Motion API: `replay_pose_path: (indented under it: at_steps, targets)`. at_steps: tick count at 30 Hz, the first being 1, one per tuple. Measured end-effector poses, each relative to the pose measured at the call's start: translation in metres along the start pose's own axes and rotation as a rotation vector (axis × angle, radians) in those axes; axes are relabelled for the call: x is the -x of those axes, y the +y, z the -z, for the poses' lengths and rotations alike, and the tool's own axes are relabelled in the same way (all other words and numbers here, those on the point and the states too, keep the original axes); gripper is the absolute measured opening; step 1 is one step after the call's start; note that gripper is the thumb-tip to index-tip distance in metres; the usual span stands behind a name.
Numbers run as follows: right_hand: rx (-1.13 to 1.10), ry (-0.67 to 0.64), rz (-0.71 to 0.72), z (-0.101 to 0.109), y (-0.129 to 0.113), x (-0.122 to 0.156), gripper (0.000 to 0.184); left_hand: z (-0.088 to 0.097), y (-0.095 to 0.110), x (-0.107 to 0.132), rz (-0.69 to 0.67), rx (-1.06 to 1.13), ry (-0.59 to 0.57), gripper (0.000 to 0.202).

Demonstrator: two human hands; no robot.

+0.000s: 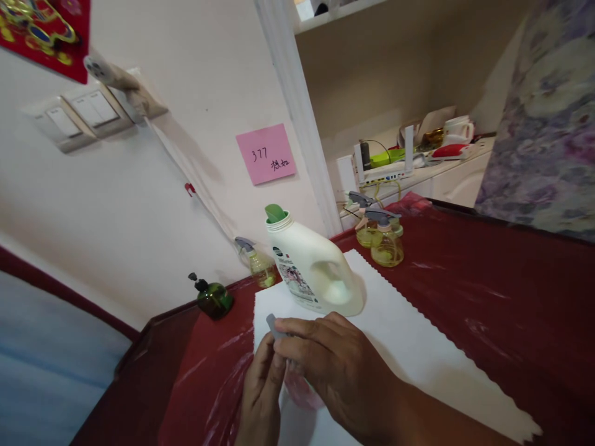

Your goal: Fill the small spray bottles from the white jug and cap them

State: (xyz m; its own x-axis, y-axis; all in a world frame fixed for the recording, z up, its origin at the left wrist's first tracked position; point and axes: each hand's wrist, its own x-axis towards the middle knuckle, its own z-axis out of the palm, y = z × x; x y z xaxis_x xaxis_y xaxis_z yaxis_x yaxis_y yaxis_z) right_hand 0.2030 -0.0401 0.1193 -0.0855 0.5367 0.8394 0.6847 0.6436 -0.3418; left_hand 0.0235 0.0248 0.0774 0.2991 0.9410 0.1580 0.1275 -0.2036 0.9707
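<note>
Both hands are closed around a small spray bottle (301,390) with a clear pinkish body and a grey spray head (274,323). My left hand (264,378) grips it near the neck, thumb and fingers pinched just below the head. From the right, my right hand (332,356) wraps over the head and upper part, hiding most of both. The bottle is over a white sheet (395,334) with a scalloped edge. Just beyond my hands stands a large cream jug (316,266) with a handle, a printed label and a green spout showing at its uncapped neck.
Spray bottles with yellowish liquid stand by the wall (261,269) and at the right (388,248). A dark green pump bottle (214,300) is at the left. Red plastic film (465,279) covers the table. A white router (383,170) sits on the cabinet behind.
</note>
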Motion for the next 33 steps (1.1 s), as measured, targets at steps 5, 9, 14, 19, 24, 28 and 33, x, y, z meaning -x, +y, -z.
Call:
replay_pose_path:
  at_steps: [5,9,14,19,24,28,33]
  targets:
    - [0.023,0.017,0.027,-0.001,0.002,0.002,0.035,-0.006,0.006,0.001,-0.073,0.072,-0.002,0.045]
    - [0.009,0.015,0.046,0.002,0.002,0.002,0.034,-0.010,0.009,0.000,-0.059,0.079,-0.071,0.044]
    - [0.005,-0.037,0.080,0.005,0.007,0.002,0.035,-0.010,0.011,0.000,-0.031,0.083,-0.114,0.045]
    - [-0.081,-0.074,-0.038,0.008,0.021,0.013,0.047,-0.007,0.016,0.003,-0.076,0.100,-0.171,0.040]
    - [-0.282,-0.024,-0.584,0.000,0.046,0.029,0.039,-0.007,0.002,0.001,-0.005,0.119,0.015,0.051]
    - [-0.504,-0.335,-0.791,-0.013,0.057,0.039,0.044,-0.007,-0.017,-0.004,0.060,0.108,0.161,0.053]
    - [-0.799,-0.490,-0.766,-0.035,0.051,0.052,0.089,-0.008,-0.030,-0.007,0.073,0.130,0.191,0.047]
